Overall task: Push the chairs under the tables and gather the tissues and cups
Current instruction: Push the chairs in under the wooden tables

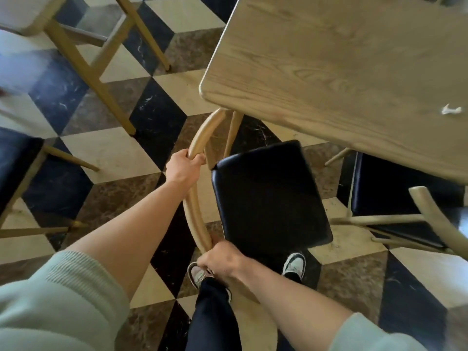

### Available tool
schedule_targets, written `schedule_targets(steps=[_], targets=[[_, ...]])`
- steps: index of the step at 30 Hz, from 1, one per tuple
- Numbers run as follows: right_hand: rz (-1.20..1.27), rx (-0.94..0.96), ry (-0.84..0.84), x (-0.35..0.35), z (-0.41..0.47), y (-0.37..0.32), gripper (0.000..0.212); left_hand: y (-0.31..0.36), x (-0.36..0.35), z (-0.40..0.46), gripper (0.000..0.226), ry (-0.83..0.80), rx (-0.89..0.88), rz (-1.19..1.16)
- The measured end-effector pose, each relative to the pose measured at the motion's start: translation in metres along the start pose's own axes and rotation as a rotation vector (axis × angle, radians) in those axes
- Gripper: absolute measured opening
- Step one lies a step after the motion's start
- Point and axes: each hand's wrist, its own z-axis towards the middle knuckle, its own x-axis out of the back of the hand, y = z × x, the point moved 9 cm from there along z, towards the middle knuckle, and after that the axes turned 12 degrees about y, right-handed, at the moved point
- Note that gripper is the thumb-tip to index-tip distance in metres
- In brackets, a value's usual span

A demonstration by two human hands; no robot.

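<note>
I am on the chair-pushing step. My left hand (182, 168) is clenched on the curved backrest rail (202, 138) of the chair (271, 193) at frame centre, and my right hand (222, 262) grasps the same rail lower down. The black seat lies just beside the worktop (342, 72) corner, not yet under it. Next, I judge, comes swinging the seat square and sliding it in — a crumpled tissue (450, 110) waits at right edge.
</note>
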Motion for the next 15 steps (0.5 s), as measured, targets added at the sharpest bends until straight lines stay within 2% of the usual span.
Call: schedule_targets(steps=[2,4,7,9,15], targets=[[-0.083,0.046,0.098,0.043,-0.005,0.011,0.036,0.0,-0.007,-0.005,0.027,0.074,0.073,-0.02],[-0.176,0.093,0.138,0.085,-0.012,0.02,0.039,0.005,-0.018,-0.013,0.03,0.132,0.143,-0.05],[-0.397,0.103,0.17,0.143,-0.02,0.037,0.055,0.011,-0.038,-0.032,0.035,0.156,0.24,-0.068],[-0.531,0.109,0.222,0.184,-0.024,0.049,0.061,0.015,-0.06,-0.046,0.037,0.112,0.306,-0.095],[-0.778,0.138,0.378,0.281,-0.054,0.088,0.024,0.028,-0.121,-0.096,0.05,0.035,0.517,-0.229]])
